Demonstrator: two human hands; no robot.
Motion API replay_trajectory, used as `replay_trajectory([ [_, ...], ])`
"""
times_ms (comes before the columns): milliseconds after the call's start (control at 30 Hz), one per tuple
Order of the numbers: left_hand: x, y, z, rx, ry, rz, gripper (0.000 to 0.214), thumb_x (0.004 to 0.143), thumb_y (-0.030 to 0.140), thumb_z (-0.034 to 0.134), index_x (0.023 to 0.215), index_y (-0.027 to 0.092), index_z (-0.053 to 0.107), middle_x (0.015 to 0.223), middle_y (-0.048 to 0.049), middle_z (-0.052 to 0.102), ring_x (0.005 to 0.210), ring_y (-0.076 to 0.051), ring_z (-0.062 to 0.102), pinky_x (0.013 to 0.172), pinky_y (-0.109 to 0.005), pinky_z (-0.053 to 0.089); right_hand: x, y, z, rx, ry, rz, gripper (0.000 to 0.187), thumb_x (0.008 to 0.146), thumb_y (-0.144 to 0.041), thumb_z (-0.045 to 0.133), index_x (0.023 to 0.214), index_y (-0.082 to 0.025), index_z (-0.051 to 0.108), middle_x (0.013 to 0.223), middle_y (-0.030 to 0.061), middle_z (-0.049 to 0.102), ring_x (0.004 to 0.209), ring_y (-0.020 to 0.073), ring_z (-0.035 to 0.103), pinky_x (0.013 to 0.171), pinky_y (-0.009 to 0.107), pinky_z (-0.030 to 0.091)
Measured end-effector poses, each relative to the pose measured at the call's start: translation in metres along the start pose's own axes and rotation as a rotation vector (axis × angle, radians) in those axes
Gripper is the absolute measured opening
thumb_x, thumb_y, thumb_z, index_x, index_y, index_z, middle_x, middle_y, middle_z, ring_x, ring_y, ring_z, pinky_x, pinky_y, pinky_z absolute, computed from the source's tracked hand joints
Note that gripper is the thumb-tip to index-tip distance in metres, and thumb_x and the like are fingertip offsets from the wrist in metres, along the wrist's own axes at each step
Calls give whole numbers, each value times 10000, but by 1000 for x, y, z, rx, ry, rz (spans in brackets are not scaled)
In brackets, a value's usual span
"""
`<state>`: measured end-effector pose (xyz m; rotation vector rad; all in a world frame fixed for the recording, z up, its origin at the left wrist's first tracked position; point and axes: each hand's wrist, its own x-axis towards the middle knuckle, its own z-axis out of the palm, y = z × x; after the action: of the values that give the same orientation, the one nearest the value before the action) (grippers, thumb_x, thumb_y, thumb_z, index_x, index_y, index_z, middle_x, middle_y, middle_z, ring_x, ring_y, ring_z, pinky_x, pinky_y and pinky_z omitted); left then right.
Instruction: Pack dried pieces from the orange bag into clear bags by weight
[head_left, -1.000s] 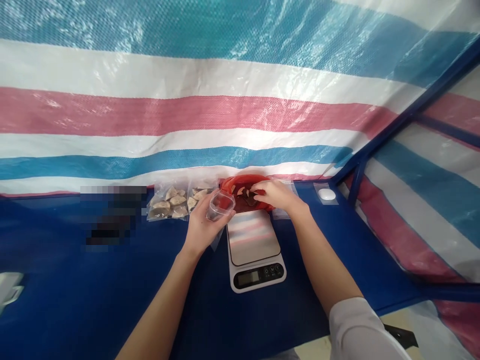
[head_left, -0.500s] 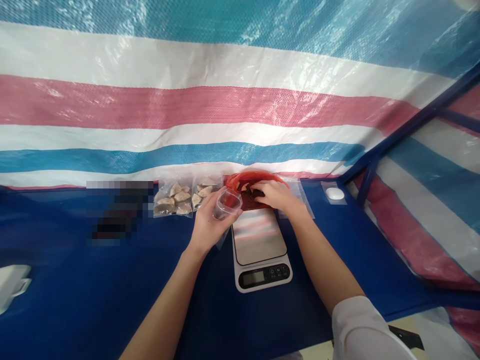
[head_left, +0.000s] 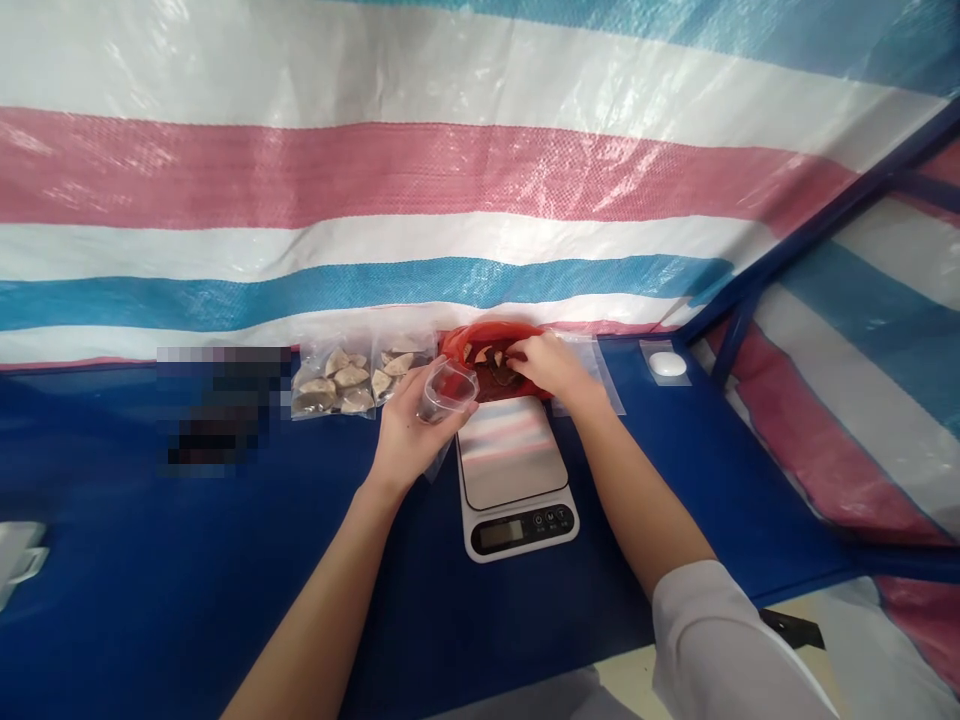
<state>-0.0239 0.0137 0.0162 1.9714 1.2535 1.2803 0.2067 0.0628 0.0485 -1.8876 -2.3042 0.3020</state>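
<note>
Two hands working above a blue table (head_left: 112, 560), just under a striped plastic sheet (head_left: 375, 170) rising from its far edge. Left hand (head_left: 405, 430) closing around a clear cup (head_left: 448, 392), lifting it off the table. Right hand (head_left: 544, 365) touching dark food pieces (head_left: 491, 375) inside a red bowl (head_left: 457, 345), grip not clear. Bowl sitting just behind a scale (head_left: 514, 470), bags of dumplings (head_left: 334, 385) lying near, wide room stretching leftward.

The dark blue tabletop (head_left: 127, 560) carries a white kitchen scale (head_left: 514, 480) at its middle, two clear bags of dumplings (head_left: 337, 380) side by side beyond and left of it, a small white disc (head_left: 667, 365) on a clear packet toward the right, and a white object (head_left: 15, 550) at the left edge.
</note>
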Motion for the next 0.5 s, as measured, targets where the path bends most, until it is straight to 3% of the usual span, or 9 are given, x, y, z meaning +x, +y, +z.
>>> replay_trajectory([
  [267, 1, 0, 0, -11, 14, 2, 589, 785, 510, 764, 1273, 197, 656, 1252, -101, 692, 1197, -306, 645, 1032, -450, 533, 4, -5, 1, -121, 31, 55, 298, 965, -228, 510, 1035, -204, 799, 1032, 138, 768, 944, 276, 686, 779, 336, 489],
  [500, 0, 0, 0, -3, 4, 25, 564, 796, 495, 759, 1263, 194, 663, 1257, -104, 688, 1198, -310, 645, 1039, -457, 529, 1, -5, -1, -107, 95, -3, 311, 977, -245, 497, 1099, -224, 782, 1049, 112, 778, 927, 256, 690, 789, 327, 474],
])
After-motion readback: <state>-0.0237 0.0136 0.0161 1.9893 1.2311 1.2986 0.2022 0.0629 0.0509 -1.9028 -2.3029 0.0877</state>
